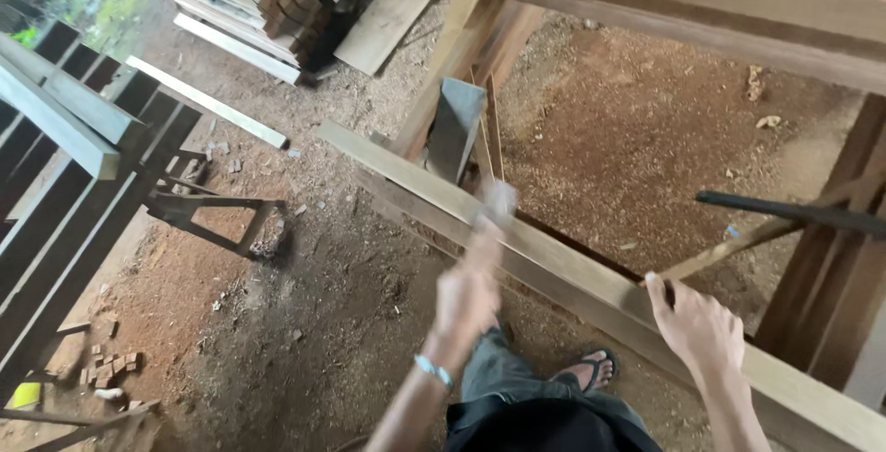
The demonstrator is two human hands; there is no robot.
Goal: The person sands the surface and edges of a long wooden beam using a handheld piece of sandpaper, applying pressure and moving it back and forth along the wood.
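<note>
Left hand (468,297) raised over the plank (554,267), blurred; closed around a pale, blurred handle (491,221), fingers pressed together so far as can be told. Right hand (699,325) resting on the plank's near edge, fingers together, curled over the wood. Plank lying diagonally across a timber frame (738,18), above sawdust floor (314,323). Sandalled foot (591,371) just below plank. Stacked boards (249,9) well apart, upper left.
</note>
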